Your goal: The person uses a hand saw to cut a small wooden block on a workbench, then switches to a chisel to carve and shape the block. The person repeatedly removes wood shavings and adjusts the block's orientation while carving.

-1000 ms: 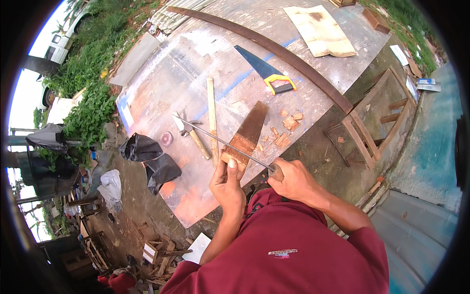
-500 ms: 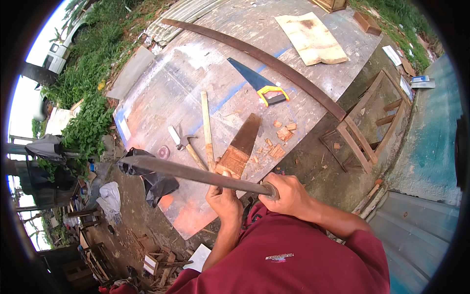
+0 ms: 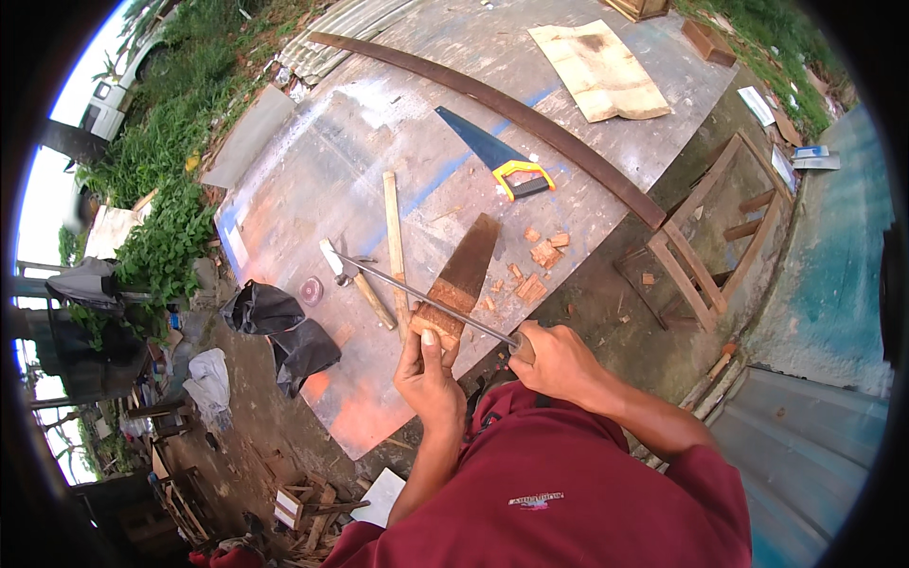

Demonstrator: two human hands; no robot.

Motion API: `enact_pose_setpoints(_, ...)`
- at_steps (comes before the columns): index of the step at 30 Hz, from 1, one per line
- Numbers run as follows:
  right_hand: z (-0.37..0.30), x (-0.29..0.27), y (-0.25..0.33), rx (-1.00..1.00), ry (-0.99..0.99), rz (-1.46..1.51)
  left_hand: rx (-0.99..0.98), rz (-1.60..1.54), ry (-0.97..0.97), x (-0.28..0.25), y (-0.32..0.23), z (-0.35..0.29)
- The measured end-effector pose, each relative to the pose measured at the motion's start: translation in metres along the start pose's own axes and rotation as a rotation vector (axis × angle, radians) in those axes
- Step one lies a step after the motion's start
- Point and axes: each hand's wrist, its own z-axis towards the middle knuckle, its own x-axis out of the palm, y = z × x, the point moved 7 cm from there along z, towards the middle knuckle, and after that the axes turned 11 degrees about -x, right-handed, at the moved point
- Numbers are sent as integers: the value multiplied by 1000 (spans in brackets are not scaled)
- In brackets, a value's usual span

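My left hand [image 3: 431,383] grips the near end of a tapered piece of wood [image 3: 471,254], its thumb pressed on top. That wood is dark brown at its far end and pale reddish, with a cut surface, at the near end. My right hand [image 3: 561,362] is closed round the handle of a long, thin metal file [image 3: 398,284]. The file lies slanted across the reddish part of the wood, its tip reaching left over a claw hammer [image 3: 365,284]. A pale wooden stick [image 3: 392,222] lies between the hammer and the wood, partly under the file.
On the paint-stained table [image 3: 360,151] lie a handsaw [image 3: 492,156] with a yellow-black handle, reddish wood chips [image 3: 544,254], a tape roll [image 3: 311,291], a long curved brown strip [image 3: 492,102] and a stained sheet [image 3: 601,71]. Black plastic [image 3: 303,350] hangs at the left edge; a wooden frame [image 3: 705,256] stands right.
The file has come down from a raised position nearer me and now crosses the wood. My left thumb shows on top of the wood's near end. My right hand moved slightly up.
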Motion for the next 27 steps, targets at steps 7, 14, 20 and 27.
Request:
enact_pose_setpoints(7, 2, 4, -11, 85, 40, -38, -35, 8, 10, -6, 3, -2)
enact_pose_setpoints(14, -5, -22, 54, -266, -158, 125, -21, 108, 53, -4, 4, 3)
enact_pose_setpoints(20, -8, 8, -7, 46, -15, -12, -10, 6, 29, -4, 4, -3)
enact_pose_setpoints(27, 1, 1, -1, 17, -9, 55, 1, 19, 46, -10, 6, -5)
